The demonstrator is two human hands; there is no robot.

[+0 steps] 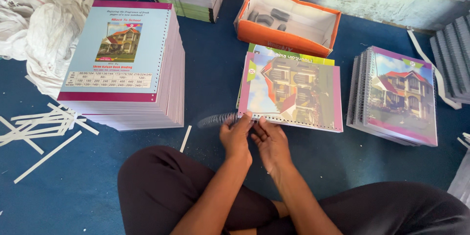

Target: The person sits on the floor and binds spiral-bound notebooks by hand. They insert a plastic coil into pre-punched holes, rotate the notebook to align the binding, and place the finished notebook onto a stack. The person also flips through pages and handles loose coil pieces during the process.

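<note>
A notebook with a house picture on its cover lies on the blue floor in front of me, its punched edge toward me. My left hand and my right hand meet at that near edge, fingers pinched on it. A dark spiral wire sticks out to the left of my left hand along the punched edge, blurred. Under the notebook lies another one with a green cover.
A tall stack of unbound notebooks stands at left. A pile of spiral-bound notebooks sits at right. An orange box with dark coils lies behind. White paper strips and a white sack lie at left.
</note>
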